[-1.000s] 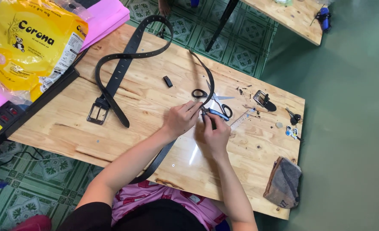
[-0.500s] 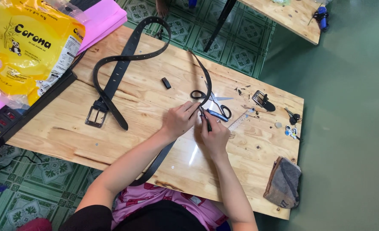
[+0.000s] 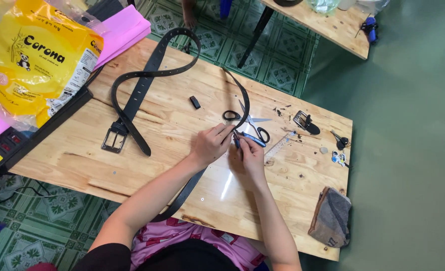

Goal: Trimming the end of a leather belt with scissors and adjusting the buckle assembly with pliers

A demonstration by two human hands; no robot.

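Between both hands' grip (image 3: 235,143), black belt (image 3: 242,103)

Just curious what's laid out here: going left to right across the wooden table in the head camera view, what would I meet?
Yellow bag → belt buckle → small black loop → left hand → right hand → loose metal buckle → grey cloth.

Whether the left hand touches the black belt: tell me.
Touching. The head view shows the left hand with its fingers pinching the black belt beside the scissors.
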